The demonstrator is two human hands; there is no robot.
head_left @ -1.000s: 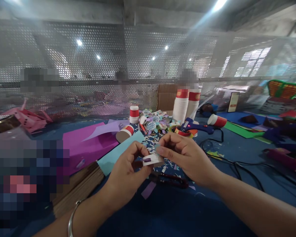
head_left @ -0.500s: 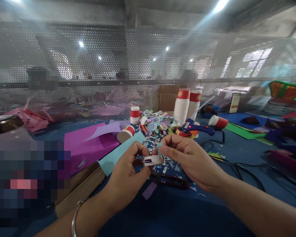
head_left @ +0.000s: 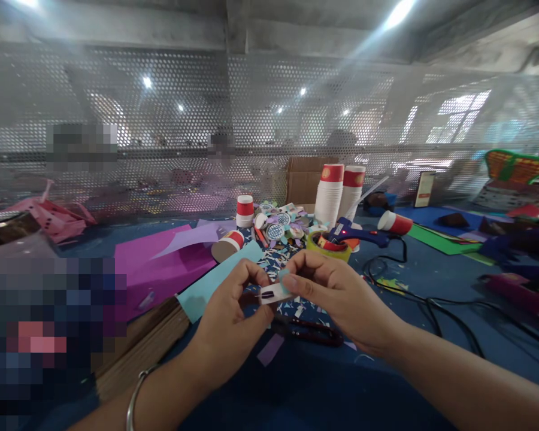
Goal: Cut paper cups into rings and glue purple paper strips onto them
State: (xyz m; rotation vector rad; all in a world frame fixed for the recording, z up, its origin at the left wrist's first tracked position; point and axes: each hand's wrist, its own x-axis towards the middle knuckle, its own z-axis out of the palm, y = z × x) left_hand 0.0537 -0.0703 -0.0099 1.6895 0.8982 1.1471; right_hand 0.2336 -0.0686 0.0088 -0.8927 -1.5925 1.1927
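Note:
Between thumb and fingers, my left hand [head_left: 236, 308] grips a small white paper piece [head_left: 275, 293] with a dark mark on its side. My right hand [head_left: 330, 290] pinches a small light-blue paper piece [head_left: 283, 279] against the white piece's upper right edge. Whether the two are stuck together I cannot tell. Just below the hands lies a pair of dark-red-handled thread snips [head_left: 312, 331] on the blue tabletop, with a purple paper scrap [head_left: 270, 349] beside it. Light-blue sheet paper [head_left: 220, 281] lies left of my left hand.
Behind the hands are a heap of small round paper pieces [head_left: 276, 230], stacked paper cups [head_left: 329, 194], a yellow tape roll [head_left: 317, 244] and a blue glue gun [head_left: 359, 232]. Its black cable [head_left: 424, 297] runs right. A wooden board [head_left: 139, 344] lies at left.
My right hand has moved slightly left and down, bringing the light-blue piece onto the edge of the white piece. My left hand stays nearly still.

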